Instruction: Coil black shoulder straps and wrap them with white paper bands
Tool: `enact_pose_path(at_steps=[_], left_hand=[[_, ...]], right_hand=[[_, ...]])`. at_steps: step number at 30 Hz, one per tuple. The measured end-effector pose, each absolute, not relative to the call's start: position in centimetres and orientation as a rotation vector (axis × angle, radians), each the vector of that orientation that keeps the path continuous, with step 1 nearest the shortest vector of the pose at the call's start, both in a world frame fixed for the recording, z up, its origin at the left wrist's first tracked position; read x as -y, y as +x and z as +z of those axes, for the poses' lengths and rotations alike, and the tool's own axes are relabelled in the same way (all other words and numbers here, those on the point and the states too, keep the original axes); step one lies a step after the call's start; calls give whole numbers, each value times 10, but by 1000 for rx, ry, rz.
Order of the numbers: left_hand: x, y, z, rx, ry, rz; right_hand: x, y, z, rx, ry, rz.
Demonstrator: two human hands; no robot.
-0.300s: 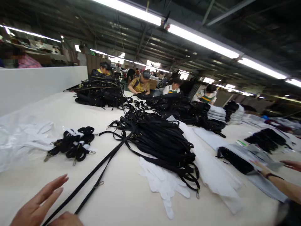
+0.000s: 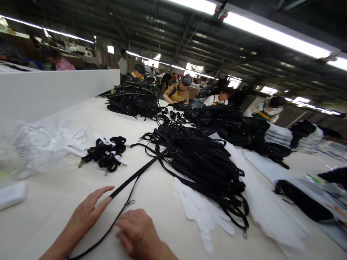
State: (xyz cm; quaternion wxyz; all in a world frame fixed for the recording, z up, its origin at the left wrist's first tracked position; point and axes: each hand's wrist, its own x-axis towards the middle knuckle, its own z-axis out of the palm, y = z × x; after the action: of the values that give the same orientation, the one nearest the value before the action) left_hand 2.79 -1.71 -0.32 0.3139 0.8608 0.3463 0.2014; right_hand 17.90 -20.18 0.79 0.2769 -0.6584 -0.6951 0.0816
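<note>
A long black strap [image 2: 135, 178] lies stretched across the white tabletop [image 2: 48, 206], running from the near edge up toward a big heap of straps [image 2: 206, 162]. It is doubled, its two runs lying close together with a small metal slider [image 2: 130, 202] on one of them. The left hand [image 2: 86, 213] rests flat with fingers spread and released, its fingertips touching the strap's upper run, which looks like a way of pinning it straight. The right hand [image 2: 138, 233] lies palm down just beside the lower run, fingers curled loosely; whether it pinches the strap cannot be told, since the knuckles hide the fingertips. Under the near end of the heap lie white gloves [image 2: 203, 215], partly covered by the straps. To the left, well apart from the hands, sits a small bundle of coiled straps [image 2: 107, 153] with metal clips, and beyond it crumpled clear plastic bags [image 2: 40, 146]. A white block [image 2: 12, 194] lies at the left edge. Farther back a pile of black bags [image 2: 134, 99] sits near a white partition [image 2: 54, 90]. Several seated workers [image 2: 177, 92] bend over more black goods along the far side, beneath long ceiling lights [image 2: 271, 34].
</note>
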Motion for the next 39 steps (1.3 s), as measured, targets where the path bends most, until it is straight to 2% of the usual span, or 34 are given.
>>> enact_pose_path(at_steps=[5,10,13,21,29,32,39], left_hand=[[56,74,-1,-755,2579,448],[67,106,16,-612,2682,72],[61,99,26,-619,2681,12],[42,-20,11,-736,2779,294],[23,-118,-3,-1178,2690,691],[29,-124,-11,-1355,2637,692],[49,-80,-18,-1368,2764,562]], right_hand=[[199,250,21,1799,-1938,132],[139,294,13,1884,-2007,-35],[103,308,18,1968,-2094,-38],[107,287,28,2102,-2065,239],[134,281,19,1998,-1969,255],[128,282,21,2031,-1958,251],[119,266,27,2095,-1865,354]])
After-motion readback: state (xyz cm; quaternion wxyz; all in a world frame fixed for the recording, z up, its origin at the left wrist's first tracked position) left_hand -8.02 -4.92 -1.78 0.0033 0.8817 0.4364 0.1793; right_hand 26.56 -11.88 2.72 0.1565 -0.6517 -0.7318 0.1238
